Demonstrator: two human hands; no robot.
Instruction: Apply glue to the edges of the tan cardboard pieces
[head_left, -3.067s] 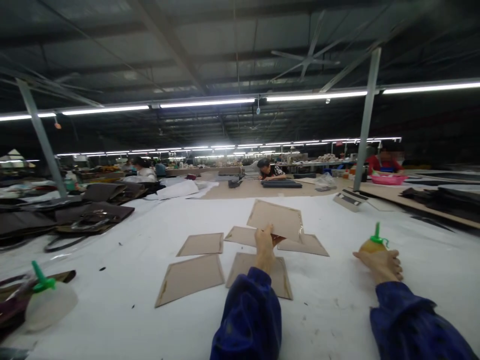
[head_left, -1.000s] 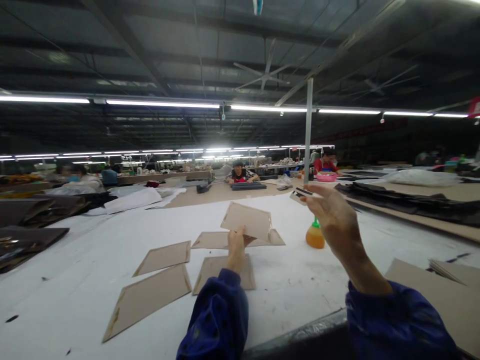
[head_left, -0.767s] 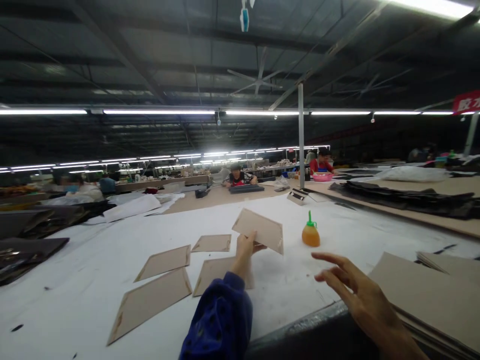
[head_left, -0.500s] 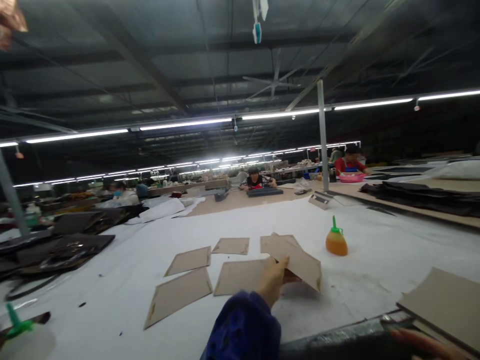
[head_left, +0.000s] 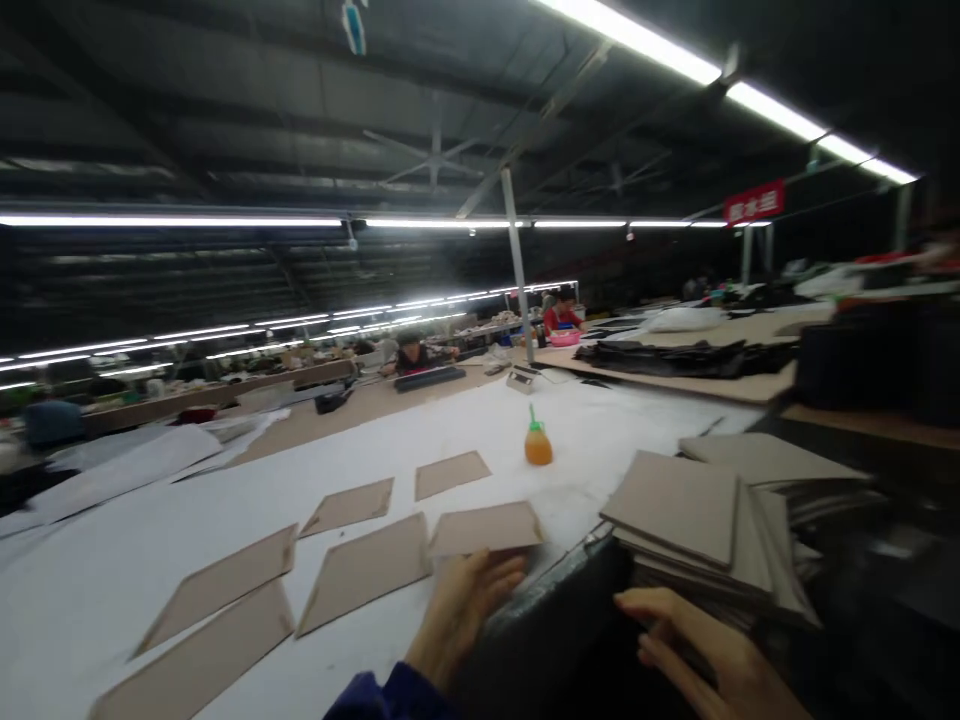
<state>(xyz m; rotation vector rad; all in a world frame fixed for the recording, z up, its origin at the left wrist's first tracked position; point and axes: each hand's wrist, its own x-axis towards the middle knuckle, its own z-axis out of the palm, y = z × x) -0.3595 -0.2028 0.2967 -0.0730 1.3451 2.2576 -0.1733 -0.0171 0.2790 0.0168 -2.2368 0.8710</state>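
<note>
Several flat beige-grey board panels (head_left: 367,570) with darker glue-like marks along some edges lie in two rows on the white tabletop. My left hand (head_left: 469,605), in a blue sleeve, is at the near edge of the rightmost panel (head_left: 487,528). Its fingers look spread, palm inward, and do not appear to grip that panel; whether they touch it is hard to tell. To the right, my right hand (head_left: 697,645) hovers with loosely bent, parted fingers and nothing in them. It is just in front of a stack of similar panels (head_left: 675,505).
A squeeze bottle (head_left: 538,445) of amber liquid with a green nozzle stands beyond the panels. Dark sheets (head_left: 682,358) are piled on a table at the right. White sheeting (head_left: 142,470) lies far left. Two people sit working farther back, near a metal post (head_left: 517,265).
The view has swung right, bringing the panel stack into sight. My left hand has let go of the panel it held, which now lies in the near row. My right hand has come into fuller view.
</note>
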